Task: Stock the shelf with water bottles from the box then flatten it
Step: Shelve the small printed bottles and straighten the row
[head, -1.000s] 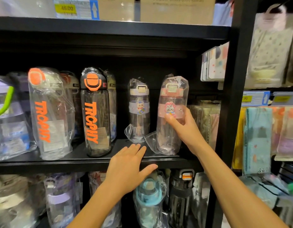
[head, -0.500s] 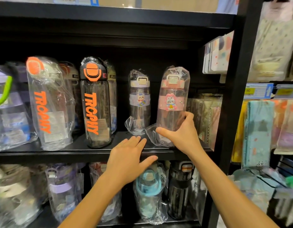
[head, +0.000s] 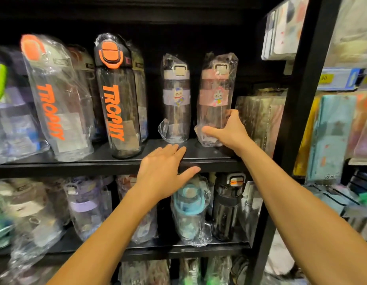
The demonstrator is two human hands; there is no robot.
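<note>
Right hand (head: 230, 131): centre right of the frame, wrapped around the lower part of the pink bottle (head: 216, 97); thumb across the front, fingers curled around its right side and back, closed on it.
Pink bottle: in clear plastic wrap, pink band with a rabbit figure, upright; its base is on or just above the middle shelf (head: 116, 164), cannot tell which.
Left hand (head: 164, 173): centre of the frame, palm down on the front edge of the middle shelf; 4 fingers pressed together and flat, thumb spread out to the right along the edge. Holds nothing.
Purple bottle (head: 176, 97): just left of the pink one, upright on the same shelf, wrapped, small gap between the 2.
Black TROPHY bottle (head: 116, 97): left of centre, upright, orange lid and lettering.
Clear TROPHY bottle (head: 57, 97): upper left of the frame, wrapped, tilted with its top to the left.
Lower shelf (head: 178, 250): bottom half of the frame, blue-lidded bottle (head: 188, 208) and dark bottle (head: 226, 204) side by side beneath the right hand; more wrapped bottles to the left, blurred.
Black upright post (head: 302, 95): right of the pink bottle, packaged goods hang beyond it at the right edge.
</note>
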